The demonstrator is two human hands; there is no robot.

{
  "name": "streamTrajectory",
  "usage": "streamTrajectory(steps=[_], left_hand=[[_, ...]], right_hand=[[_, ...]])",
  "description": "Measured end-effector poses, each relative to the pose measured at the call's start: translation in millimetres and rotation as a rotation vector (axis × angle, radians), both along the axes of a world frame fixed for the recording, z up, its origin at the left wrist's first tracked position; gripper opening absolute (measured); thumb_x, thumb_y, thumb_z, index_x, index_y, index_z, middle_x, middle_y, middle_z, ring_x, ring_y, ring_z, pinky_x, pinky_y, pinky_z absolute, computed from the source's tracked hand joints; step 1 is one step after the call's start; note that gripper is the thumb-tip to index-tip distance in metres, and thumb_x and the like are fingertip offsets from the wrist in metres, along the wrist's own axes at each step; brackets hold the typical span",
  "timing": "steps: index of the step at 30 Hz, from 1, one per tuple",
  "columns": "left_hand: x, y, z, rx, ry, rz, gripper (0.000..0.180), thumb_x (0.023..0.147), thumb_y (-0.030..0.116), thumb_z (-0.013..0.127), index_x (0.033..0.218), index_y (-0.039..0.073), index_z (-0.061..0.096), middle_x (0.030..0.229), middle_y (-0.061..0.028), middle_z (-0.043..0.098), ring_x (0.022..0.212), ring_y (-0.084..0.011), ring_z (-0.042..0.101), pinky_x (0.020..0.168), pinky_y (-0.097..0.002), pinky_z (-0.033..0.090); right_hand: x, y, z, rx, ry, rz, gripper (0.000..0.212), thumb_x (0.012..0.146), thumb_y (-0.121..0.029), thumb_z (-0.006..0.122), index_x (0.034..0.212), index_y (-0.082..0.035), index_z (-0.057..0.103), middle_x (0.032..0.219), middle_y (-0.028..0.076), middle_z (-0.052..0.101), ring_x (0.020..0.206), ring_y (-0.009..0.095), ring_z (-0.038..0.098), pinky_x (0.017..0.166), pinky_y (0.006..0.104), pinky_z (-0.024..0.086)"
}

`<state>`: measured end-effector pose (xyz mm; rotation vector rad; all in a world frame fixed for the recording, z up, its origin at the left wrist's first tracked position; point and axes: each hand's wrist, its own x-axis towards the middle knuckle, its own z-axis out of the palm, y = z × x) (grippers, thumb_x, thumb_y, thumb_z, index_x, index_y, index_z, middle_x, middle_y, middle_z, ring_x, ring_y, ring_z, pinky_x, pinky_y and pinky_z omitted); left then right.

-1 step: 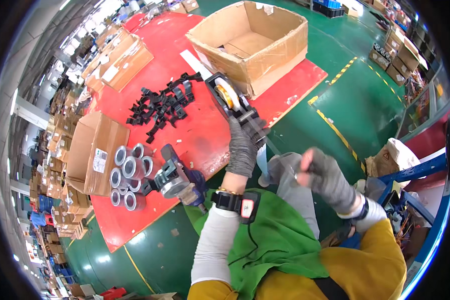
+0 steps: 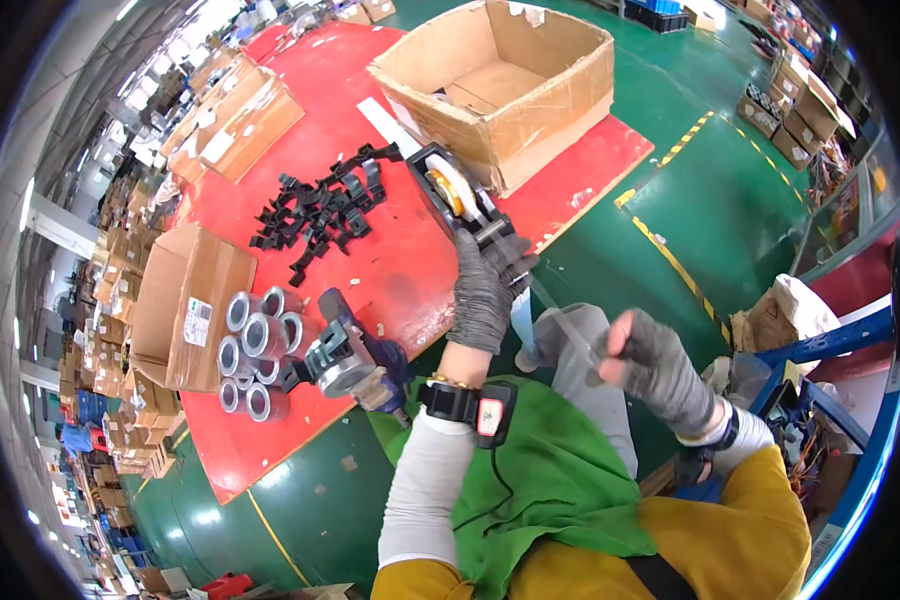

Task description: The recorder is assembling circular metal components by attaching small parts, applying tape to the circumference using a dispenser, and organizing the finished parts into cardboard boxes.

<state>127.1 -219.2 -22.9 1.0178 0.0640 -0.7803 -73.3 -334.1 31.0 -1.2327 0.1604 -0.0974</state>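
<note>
My left hand, in a grey glove with bare fingertips hard to make out, is closed at the near end of a black tape dispenser with a roll of tape in it. From there a strip of clear tape stretches to my right hand. The right hand, also gloved, pinches the strip's end between thumb and fingers over my lap. Left of my left forearm, a blue and grey hand tool with a round metal part lies at the table's edge.
On the red table lies a heap of black plastic clips. Several grey rolls are stacked before a tipped cardboard box. A large open carton stands at the far side. A blue frame stands at right.
My right hand has shifted slightly and shows less blur. The strip of tape still runs between both hands. My left hand stays at the dispenser.
</note>
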Motion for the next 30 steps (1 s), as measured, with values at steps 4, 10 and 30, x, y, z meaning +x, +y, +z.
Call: streamTrajectory(steps=[4, 10, 30], left_hand=[[6, -9, 24, 0.026, 0.171, -0.097, 0.076, 0.082, 0.067, 0.036, 0.117, 0.000, 0.047, 0.117, -0.0205, 0.053, 0.102, -0.0365, 0.054, 0.086, -0.0458, 0.040], [6, -16, 19, 0.080, 0.063, -0.099, 0.058, 0.083, 0.052, 0.045, 0.116, 0.004, 0.045, 0.117, -0.0194, 0.052, 0.106, -0.0352, 0.052, 0.088, -0.0493, 0.036], [-25, -18, -26, -0.119, 0.298, -0.062, 0.027, 0.080, 0.025, 0.056, 0.105, 0.013, 0.052, 0.123, -0.0084, 0.051, 0.122, -0.0275, 0.039, 0.095, -0.0576, 0.026]], right_hand=[[-20, -8, -31, -0.196, 0.110, 0.020, 0.021, 0.078, -0.001, 0.063, 0.087, -0.006, 0.045, 0.089, 0.006, 0.054, 0.081, 0.015, 0.058, 0.073, 0.0282, 0.047], [-22, -6, -51, -0.094, 0.130, -0.076, 0.013, 0.077, -0.007, 0.063, 0.083, -0.005, 0.052, 0.077, 0.001, 0.053, 0.074, 0.009, 0.050, 0.070, 0.0243, 0.042], [-19, 0, -81, -0.275, 0.154, -0.067, 0.018, 0.079, 0.000, 0.059, 0.088, -0.004, 0.045, 0.082, 0.005, 0.056, 0.077, 0.013, 0.059, 0.071, 0.0260, 0.047]])
